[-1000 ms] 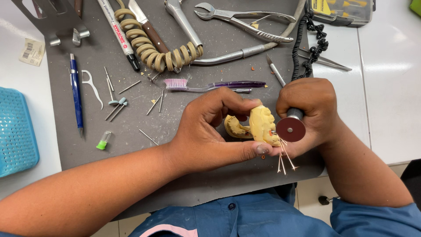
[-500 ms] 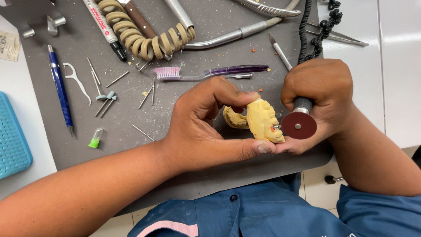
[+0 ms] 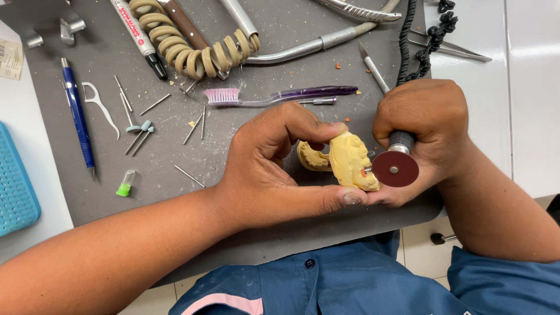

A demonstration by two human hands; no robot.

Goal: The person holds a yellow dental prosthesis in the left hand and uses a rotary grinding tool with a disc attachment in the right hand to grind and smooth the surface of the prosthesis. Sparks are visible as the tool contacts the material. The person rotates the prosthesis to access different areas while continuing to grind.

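My left hand [image 3: 274, 169] grips a yellow dental plaster cast [image 3: 349, 158] between thumb and fingers, just above the front edge of a grey work mat [image 3: 105, 192]. My right hand [image 3: 429, 125] is closed around a rotary handpiece [image 3: 400, 141] whose dark red cutting disc [image 3: 395, 169] sits right against the cast's right side. The two hands touch at the fingertips under the cast. A black coiled cord [image 3: 411, 46] runs up from the handpiece.
On the mat lie a purple toothbrush [image 3: 280, 95], a blue pen [image 3: 77, 119], a beige coiled hose [image 3: 186, 49], several loose metal burs [image 3: 139, 133], a small green vial [image 3: 125, 183], a scalpel [image 3: 373, 69] and metal pliers [image 3: 356, 9]. A blue perforated tray [image 3: 16, 181] is at left.
The view has shifted so the bench items sit higher and further left. The wire pins seen under the cast a second ago are no longer visible. Both hands keep their grips.
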